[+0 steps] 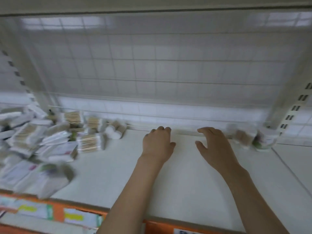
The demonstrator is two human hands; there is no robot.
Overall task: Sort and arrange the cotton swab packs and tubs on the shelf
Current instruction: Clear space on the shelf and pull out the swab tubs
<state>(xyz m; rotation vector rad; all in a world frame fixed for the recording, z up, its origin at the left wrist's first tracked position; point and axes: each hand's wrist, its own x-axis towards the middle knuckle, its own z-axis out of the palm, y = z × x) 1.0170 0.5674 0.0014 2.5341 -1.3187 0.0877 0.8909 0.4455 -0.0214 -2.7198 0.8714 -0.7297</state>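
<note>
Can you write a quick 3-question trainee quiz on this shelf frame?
1. True or false: the left hand grips a swab pack.
2. The jumbled pile of packs lies on which side of the shelf? A) the person's left B) the person's right C) centre
3. Fill in: both hands hover over the bare ____ of the shelf.

Key: 1 false; 2 A; 3 middle. The right hand also holds nothing; the tub stands to its right.

One cam only, head-worn, close in. Looks fwd and down onto the white shelf (168,183), facing the wire grid back (152,65) on the far side. Orange front edge (57,211) is nearest, bottom of view. Both forearms reach in from the near side. Picture is motion-blurred.
</note>
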